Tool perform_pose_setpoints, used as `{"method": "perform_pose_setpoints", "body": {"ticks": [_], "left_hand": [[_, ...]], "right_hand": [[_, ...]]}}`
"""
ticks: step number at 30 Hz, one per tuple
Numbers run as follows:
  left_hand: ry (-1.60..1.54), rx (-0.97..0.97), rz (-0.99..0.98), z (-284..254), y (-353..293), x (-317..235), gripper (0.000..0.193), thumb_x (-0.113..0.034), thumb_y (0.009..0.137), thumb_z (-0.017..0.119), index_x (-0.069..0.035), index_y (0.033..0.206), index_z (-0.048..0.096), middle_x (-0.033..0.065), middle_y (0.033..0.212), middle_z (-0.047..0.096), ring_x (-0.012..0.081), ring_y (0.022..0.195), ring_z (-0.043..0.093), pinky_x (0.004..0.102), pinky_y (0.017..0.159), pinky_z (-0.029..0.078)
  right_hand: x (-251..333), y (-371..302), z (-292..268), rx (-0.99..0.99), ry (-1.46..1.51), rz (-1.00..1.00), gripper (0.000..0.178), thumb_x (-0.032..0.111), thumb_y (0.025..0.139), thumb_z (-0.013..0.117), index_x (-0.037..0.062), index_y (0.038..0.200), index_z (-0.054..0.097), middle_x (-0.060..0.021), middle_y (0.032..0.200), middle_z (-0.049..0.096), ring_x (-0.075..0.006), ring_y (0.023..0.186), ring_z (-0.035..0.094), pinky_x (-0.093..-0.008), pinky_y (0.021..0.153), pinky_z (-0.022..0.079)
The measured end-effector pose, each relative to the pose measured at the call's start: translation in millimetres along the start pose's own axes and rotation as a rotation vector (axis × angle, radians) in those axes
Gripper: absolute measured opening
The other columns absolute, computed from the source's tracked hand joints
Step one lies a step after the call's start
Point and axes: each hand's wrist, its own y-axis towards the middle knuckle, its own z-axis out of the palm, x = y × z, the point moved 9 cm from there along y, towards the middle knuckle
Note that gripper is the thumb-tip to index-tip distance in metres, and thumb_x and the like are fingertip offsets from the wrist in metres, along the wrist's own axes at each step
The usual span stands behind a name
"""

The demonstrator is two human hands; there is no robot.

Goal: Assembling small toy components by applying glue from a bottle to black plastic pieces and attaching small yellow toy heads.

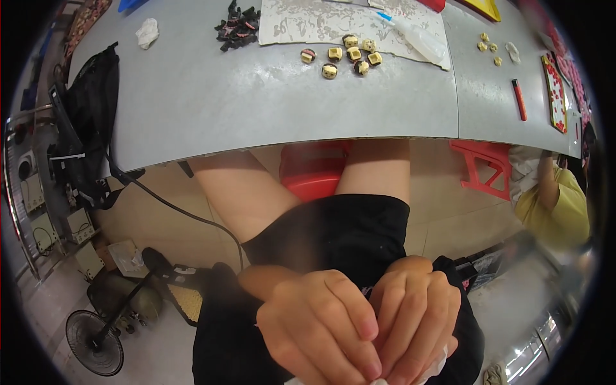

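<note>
My left hand (317,324) and my right hand (414,314) are close together in front of my body, low in the view, with the backs of both turned up. The fingers of each are curled inward and meet in the middle. A thin white sheet, like tissue (437,367), pokes out beneath my right hand, and more white shows under the fingertips at the lower edge. Most of it is hidden by the hands. Both hands are well back from the grey table (256,109), over my lap.
On the table sit several small brown-and-cream pieces (353,54), a pile of black pieces (239,27), a stained white board (301,25), a clear squeeze bottle (420,40), and a red marker (519,101). A black bag (96,109) hangs left; a fan (95,343) stands below. Another person (564,205) sits right.
</note>
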Motion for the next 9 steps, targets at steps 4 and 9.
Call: {"method": "perform_pose_setpoints", "body": {"ticks": [4,9], "left_hand": [[-0.188,0.04,-0.163,1.9,-2.8,20.6,0.013,-0.01,0.084,0.064,-0.009,0.071,0.061,0.007,0.081,0.068,0.019,0.079,0.064,0.0322,0.094,0.039],[-0.369,0.396,-0.198,6.9,-18.5,1.1,0.017,-0.011,0.092,0.048,-0.007,0.082,0.062,0.0141,0.095,0.064,0.0324,0.09,0.062,0.0464,0.095,0.04]], "right_hand": [[5.6,-0.5,4.9,-0.31,-0.002,-0.03,0.027,0.021,0.094,0.05,0.0049,0.081,0.069,-0.0083,0.093,0.069,-0.019,0.079,0.061,-0.0274,0.071,0.044],[15.4,-47.1,11.1,-0.183,0.299,-0.095,0.018,0.022,0.087,0.058,0.0045,0.083,0.063,-0.0151,0.09,0.064,-0.0267,0.082,0.062,-0.0439,0.084,0.048]]}}
